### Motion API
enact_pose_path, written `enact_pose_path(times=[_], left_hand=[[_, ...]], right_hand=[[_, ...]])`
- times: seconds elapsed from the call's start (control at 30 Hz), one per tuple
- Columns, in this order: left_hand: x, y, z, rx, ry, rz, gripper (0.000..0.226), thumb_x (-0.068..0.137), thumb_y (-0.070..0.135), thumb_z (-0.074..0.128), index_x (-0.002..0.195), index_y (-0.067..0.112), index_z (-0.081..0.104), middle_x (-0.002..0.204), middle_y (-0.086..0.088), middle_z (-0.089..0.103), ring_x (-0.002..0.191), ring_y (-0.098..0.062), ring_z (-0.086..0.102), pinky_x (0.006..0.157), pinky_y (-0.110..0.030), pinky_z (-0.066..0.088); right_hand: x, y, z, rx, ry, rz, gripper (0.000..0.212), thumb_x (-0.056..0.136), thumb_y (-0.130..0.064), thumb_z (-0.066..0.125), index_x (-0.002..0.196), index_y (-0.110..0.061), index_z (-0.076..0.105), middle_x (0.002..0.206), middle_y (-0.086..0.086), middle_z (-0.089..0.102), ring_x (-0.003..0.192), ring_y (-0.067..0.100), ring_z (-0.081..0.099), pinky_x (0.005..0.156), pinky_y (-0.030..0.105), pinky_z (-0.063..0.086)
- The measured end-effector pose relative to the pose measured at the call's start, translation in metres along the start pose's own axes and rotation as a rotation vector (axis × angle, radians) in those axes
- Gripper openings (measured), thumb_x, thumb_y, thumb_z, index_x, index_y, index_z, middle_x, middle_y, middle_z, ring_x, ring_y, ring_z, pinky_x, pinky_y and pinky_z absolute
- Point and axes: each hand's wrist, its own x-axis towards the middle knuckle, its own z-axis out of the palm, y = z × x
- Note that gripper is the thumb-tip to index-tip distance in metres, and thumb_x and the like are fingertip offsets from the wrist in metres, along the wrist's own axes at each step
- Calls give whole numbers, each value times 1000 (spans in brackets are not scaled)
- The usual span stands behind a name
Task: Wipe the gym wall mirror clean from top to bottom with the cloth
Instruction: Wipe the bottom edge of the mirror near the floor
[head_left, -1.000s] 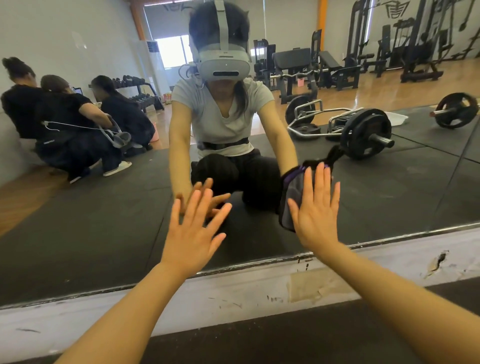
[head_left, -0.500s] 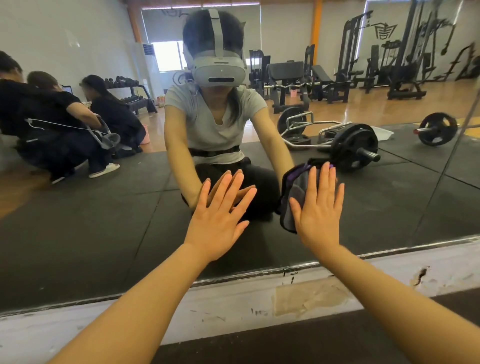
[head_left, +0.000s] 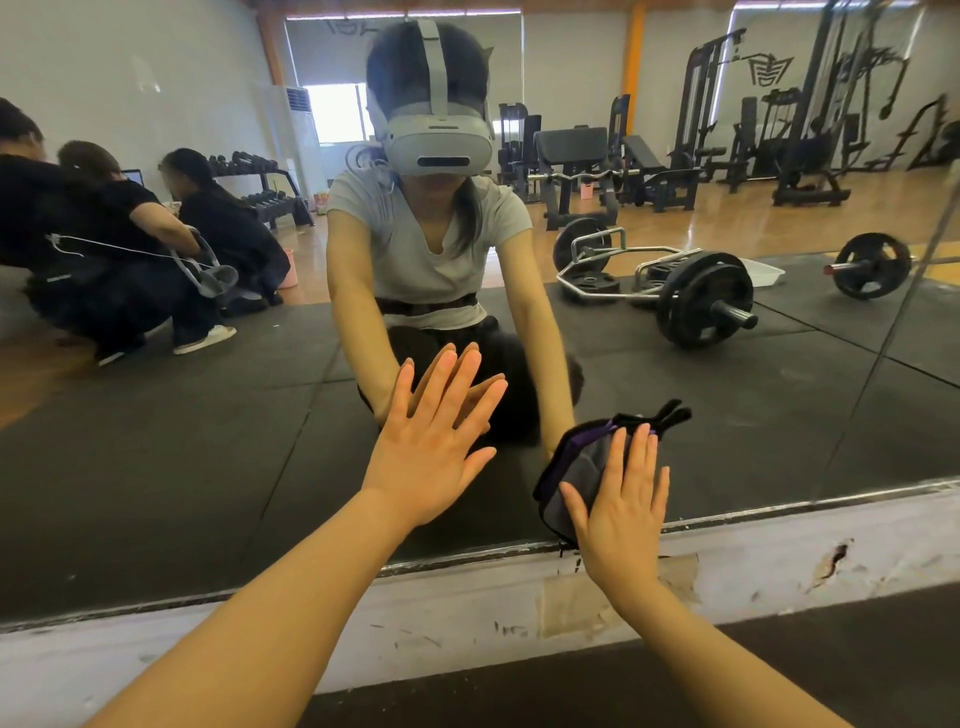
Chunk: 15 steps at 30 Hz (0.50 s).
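A: Two hands up, both flat on the glass. Nearest thing is the dark floor strip, then the white baseboard (head_left: 467, 618) with chipped paint under the mirror's lower edge.

B: Hand states?

A: Right hand (head_left: 621, 504) has straight fingers spread, palm pressing the cloth (head_left: 576, 467) against the mirror (head_left: 156, 467). No curl round it, just a flat press. Left hand (head_left: 434, 441) is bare, fingers straight and fanned, leaning on the glass beside it, holding nothing.

B: Where's the cloth exactly?

A: Grey with purple trim, bunched under the right palm, low on the mirror, its bottom just above the metal edge strip. A dark flap sticks out past the fingertips.

B: Step?

A: I'd say bottom band of the wipe, so the top-to-bottom pass looks close to done in this column. Can't judge the upper glass, no streaks readable.

B: Next move?

A: Probably drag the cloth sideways along the lower edge, keeping pressure even so it doesn't slip out from the flat palm. Left hand stays as a brace.

B: Far stuff?

A: Reflection only: the wearer's headset, a loaded barbell (head_left: 696, 301), crouching people at left, machines at back.
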Motion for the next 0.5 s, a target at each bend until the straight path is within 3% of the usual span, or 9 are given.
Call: enact_pose_path(times=[0.2, 0.33, 0.5], left_hand=[[1, -1, -2, -2, 3, 3, 74, 97, 58, 22, 159, 21, 2, 166, -16, -10, 153, -36, -5, 121, -57, -3], [2, 1, -2, -17, 3, -6, 74, 97, 58, 23, 158, 22, 3, 166, -16, -7, 153, -36, -5, 120, -57, -4], [2, 2, -3, -5, -5, -16, 75, 97, 59, 22, 159, 21, 5, 166, -17, -7, 153, -37, -4, 120, -57, -5]], right_hand=[[67, -11, -32, 166, 156, 86, 85, 96, -57, 38, 158, -4, 13, 164, 25, 12, 152, 34, 8, 120, 56, 16], [110, -10, -55, 181, 234, 58, 85, 98, -58, 37, 157, -2, 15, 164, 25, 11, 152, 35, 8, 121, 50, 9], [110, -2, -54, 133, 245, 30, 82, 99, -57, 36, 157, -3, 17, 163, 26, 13, 152, 37, 10, 120, 52, 13]])
